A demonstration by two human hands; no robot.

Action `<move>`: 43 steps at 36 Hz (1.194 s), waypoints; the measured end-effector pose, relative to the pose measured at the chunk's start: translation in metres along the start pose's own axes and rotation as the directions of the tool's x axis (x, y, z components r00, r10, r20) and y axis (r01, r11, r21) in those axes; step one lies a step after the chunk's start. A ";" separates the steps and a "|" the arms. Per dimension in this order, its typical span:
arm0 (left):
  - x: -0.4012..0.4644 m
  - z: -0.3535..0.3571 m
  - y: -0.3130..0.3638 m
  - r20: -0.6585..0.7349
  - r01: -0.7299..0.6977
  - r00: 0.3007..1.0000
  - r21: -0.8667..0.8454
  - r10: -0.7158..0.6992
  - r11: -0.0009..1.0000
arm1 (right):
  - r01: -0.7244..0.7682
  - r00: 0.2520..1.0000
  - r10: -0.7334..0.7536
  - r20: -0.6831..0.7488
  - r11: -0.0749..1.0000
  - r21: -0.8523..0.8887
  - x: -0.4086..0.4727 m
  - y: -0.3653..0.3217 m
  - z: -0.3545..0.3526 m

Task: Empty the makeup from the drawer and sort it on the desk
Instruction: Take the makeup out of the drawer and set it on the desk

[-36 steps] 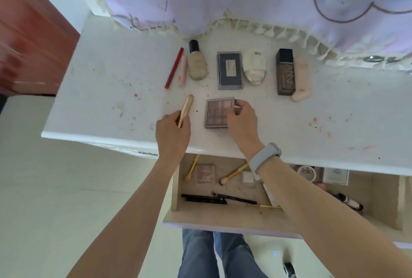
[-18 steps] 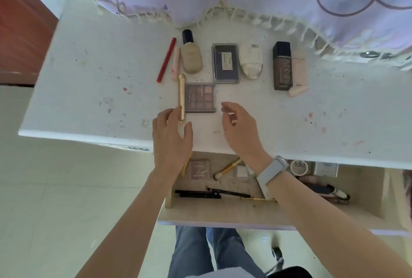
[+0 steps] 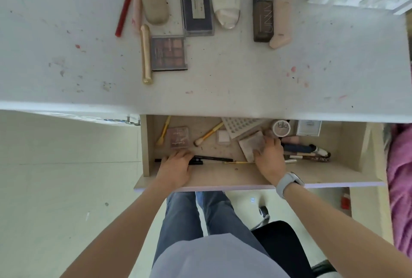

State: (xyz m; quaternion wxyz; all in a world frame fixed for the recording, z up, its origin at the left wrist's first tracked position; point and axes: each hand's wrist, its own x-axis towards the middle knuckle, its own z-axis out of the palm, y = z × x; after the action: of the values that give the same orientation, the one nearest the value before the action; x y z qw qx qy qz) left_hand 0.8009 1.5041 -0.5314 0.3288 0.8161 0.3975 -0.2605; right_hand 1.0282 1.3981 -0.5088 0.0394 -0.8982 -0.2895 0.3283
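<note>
Now the makeup is in two places: a part lies sorted on the desk, and the rest is in the open drawer below its front edge. In the drawer I see a pink palette, two gold brushes, black pencils, a round compact and a square compact.

The right hand lies on the square compact, fingers spread flat over its lid; I cannot tell if they grip it already. The left hand is on the black pencils at the front left, fingers curled down and close together, but whether they pinch a pencil is hidden.

I judge these things light and stiff. The compacts have smooth plastic lids, probably slippery, and the powder inside may crack if one falls, so it is better to hold them by two opposite edges. The pencils are thin and roll easily; a pinch at the middle should do.

On the desk a gold tube touches a brown palette, with bottles behind.
</note>
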 end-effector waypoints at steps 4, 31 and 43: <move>0.008 0.006 0.005 0.070 0.101 0.992 -0.009 -0.101 0.995 | -0.054 0.997 0.050 -0.053 0.995 -0.079 -0.002 -0.007 0.007; 0.021 -0.001 0.006 0.317 0.012 0.948 0.040 -0.024 0.999 | -0.034 0.991 0.039 0.128 0.998 -0.046 0.003 -0.008 0.023; 0.021 -0.020 0.018 0.423 -0.006 0.906 -0.041 0.023 0.999 | 0.243 0.955 -0.262 0.139 0.960 0.139 -0.008 0.005 0.008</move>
State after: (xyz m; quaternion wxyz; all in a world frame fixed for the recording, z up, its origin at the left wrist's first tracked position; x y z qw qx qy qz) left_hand 0.8306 1.5204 -0.5265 0.4248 0.7366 0.3155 -0.4211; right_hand 1.0212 1.3893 -0.5117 0.1125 -0.8212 -0.3841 0.4068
